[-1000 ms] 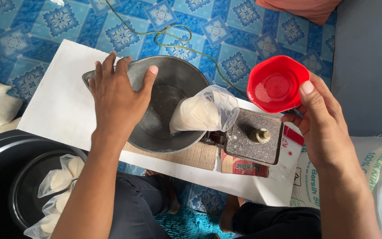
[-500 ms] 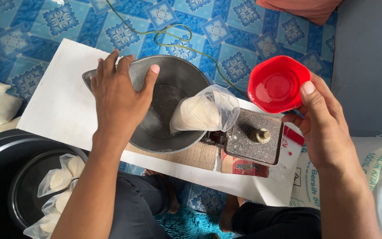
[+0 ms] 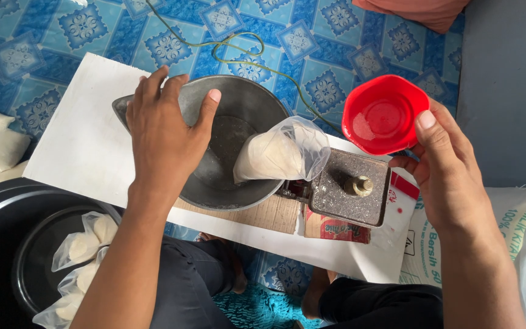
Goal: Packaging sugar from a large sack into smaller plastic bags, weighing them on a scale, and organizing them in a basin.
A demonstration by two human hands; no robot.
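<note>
Blue patterned floor mat (image 3: pixel 92 24) fills the upper frame. My left hand (image 3: pixel 165 137) grips the grey metal scale pan (image 3: pixel 238 122) at centre, beside a clear flour-filled plastic bag (image 3: pixel 278 155). My right hand (image 3: pixel 452 176) pinches a red plastic bowl (image 3: pixel 382 116), upper right.

A green cord (image 3: pixel 238 49) trails over blue patterned tiles (image 3: pixel 80 24); filled bags (image 3: pixel 83 247) fill a black tub (image 3: pixel 7 207).
</note>
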